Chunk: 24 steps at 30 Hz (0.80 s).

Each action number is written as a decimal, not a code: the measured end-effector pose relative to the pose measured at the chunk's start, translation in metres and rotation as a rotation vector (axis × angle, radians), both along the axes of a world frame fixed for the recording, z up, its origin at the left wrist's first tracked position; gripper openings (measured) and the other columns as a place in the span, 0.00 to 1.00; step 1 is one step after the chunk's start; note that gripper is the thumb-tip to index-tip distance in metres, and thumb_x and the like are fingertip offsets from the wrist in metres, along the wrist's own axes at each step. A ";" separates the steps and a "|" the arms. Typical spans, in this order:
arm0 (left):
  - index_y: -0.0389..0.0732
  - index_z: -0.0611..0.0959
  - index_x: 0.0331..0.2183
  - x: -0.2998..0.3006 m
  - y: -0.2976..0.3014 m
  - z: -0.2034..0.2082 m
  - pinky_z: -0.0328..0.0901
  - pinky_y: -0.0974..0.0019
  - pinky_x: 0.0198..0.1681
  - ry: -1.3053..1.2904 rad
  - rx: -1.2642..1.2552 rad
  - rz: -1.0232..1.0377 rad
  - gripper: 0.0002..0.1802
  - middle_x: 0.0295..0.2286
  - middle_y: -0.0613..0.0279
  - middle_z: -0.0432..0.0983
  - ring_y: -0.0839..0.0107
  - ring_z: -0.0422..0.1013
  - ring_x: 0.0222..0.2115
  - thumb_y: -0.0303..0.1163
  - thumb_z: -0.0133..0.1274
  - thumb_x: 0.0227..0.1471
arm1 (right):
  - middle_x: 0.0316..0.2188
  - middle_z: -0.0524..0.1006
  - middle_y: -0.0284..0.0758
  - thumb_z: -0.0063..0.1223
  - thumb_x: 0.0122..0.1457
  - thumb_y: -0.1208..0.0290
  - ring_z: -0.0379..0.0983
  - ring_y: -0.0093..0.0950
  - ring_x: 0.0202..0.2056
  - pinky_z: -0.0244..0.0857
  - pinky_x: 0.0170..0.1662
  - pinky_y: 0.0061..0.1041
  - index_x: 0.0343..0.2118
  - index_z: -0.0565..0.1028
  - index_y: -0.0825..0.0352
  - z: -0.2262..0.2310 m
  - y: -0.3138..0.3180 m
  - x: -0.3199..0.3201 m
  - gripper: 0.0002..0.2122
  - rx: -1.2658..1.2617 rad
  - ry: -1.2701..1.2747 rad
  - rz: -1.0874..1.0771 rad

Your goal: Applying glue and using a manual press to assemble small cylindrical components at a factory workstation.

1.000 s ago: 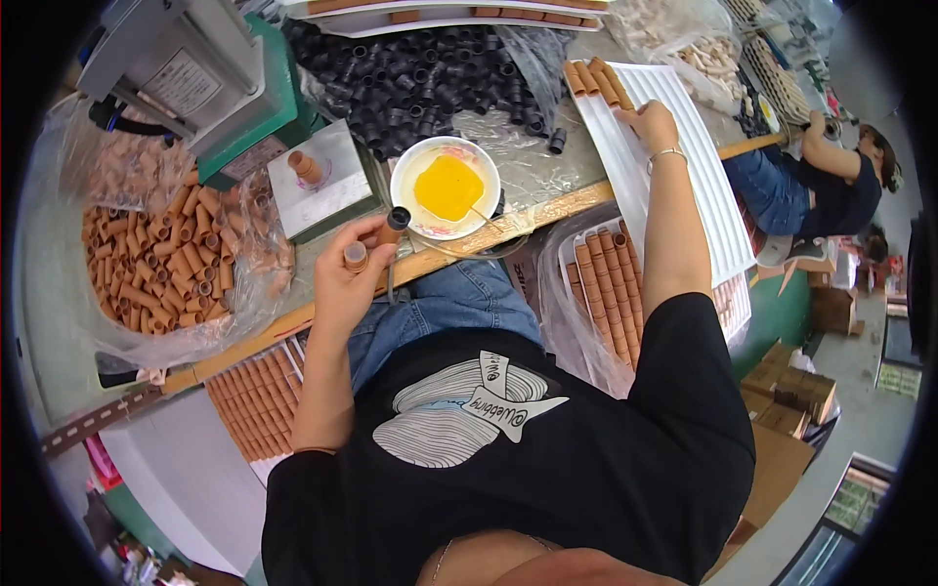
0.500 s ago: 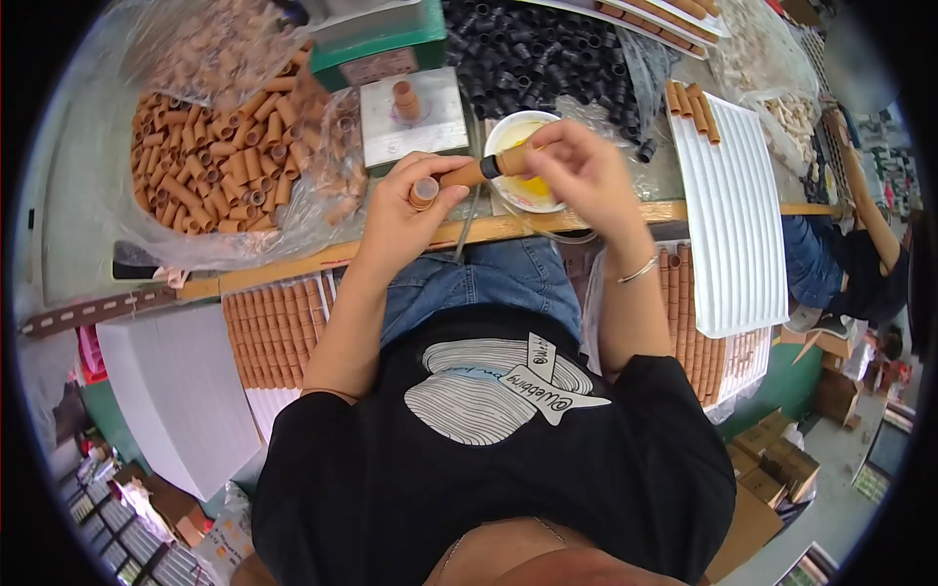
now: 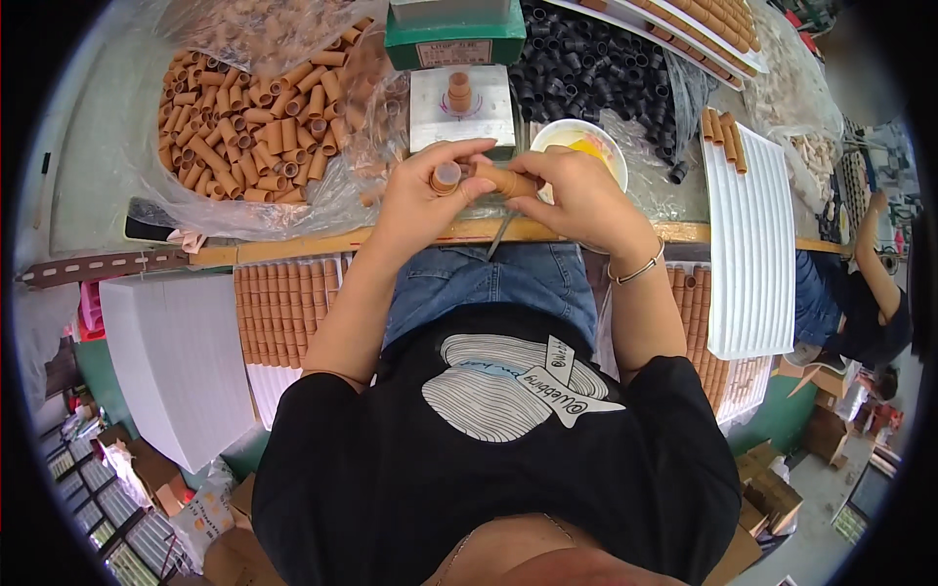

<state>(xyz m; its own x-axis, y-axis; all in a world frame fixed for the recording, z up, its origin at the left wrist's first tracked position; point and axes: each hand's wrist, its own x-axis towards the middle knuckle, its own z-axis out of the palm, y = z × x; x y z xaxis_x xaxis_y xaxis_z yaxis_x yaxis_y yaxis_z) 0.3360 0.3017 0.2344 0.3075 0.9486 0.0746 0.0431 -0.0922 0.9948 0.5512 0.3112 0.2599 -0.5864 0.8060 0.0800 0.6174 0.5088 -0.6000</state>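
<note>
My left hand (image 3: pixel 422 195) and my right hand (image 3: pixel 576 195) meet over the bench edge and both grip one brown cardboard tube (image 3: pixel 500 180) lying sideways between them. The tube's left end carries a small grey cap (image 3: pixel 447 177) under my left fingers. A thin brush handle (image 3: pixel 498 232) sticks down from under my right hand. Just behind my hands stand a white bowl of yellow glue (image 3: pixel 586 146) and a grey metal block (image 3: pixel 461 109) with one short tube standing on it.
A bag of loose brown tubes (image 3: pixel 244 127) lies at the left, a heap of black tubes (image 3: pixel 596 68) at the back. White ribbed trays (image 3: pixel 752 244) with tubes sit at the right; rows of tubes (image 3: pixel 283 313) lie below the bench. Another person (image 3: pixel 860 293) sits at far right.
My right hand came back from the ribbed tray at the right with a brown tube and joined my left hand; both now hold the tube in front of the glue bowl.
</note>
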 end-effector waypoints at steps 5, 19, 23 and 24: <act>0.36 0.76 0.46 -0.006 0.049 -0.014 0.66 0.67 0.42 -0.183 0.057 0.121 0.24 0.38 0.54 0.76 0.66 0.73 0.39 0.27 0.61 0.44 | 0.27 0.76 0.43 0.61 0.48 0.67 0.72 0.43 0.33 0.66 0.37 0.35 0.36 0.69 0.66 -0.013 0.032 -0.015 0.16 0.037 0.274 -0.176; 0.38 0.76 0.46 -0.054 0.050 -0.015 0.64 0.74 0.40 0.363 0.382 0.282 0.21 0.32 0.65 0.75 0.77 0.69 0.35 0.27 0.58 0.47 | 0.37 0.70 0.38 0.70 0.37 0.59 0.65 0.40 0.44 0.64 0.44 0.35 0.34 0.78 0.62 -0.046 0.079 -0.067 0.21 0.255 0.101 -0.494; 0.42 0.74 0.48 -0.048 0.014 0.006 0.65 0.70 0.40 0.369 0.308 0.386 0.29 0.34 0.62 0.71 0.71 0.69 0.37 0.26 0.63 0.41 | 0.29 0.71 0.35 0.71 0.36 0.56 0.69 0.33 0.34 0.65 0.36 0.31 0.36 0.76 0.64 -0.010 0.039 -0.052 0.25 0.210 0.205 -0.451; 0.42 0.74 0.48 -0.042 0.009 0.011 0.65 0.70 0.40 0.364 0.310 0.372 0.29 0.34 0.62 0.71 0.71 0.69 0.37 0.26 0.63 0.41 | 0.26 0.72 0.33 0.71 0.37 0.57 0.70 0.28 0.29 0.65 0.32 0.27 0.37 0.75 0.65 -0.001 0.026 -0.046 0.25 -0.007 0.321 -0.366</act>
<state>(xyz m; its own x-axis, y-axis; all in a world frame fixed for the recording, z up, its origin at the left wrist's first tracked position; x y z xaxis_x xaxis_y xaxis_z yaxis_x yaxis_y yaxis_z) 0.2944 0.3109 0.2455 0.0171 0.9483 0.3170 0.4602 -0.2889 0.8395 0.5054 0.3370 0.2590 -0.2111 0.9558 0.2044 0.5379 0.2882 -0.7922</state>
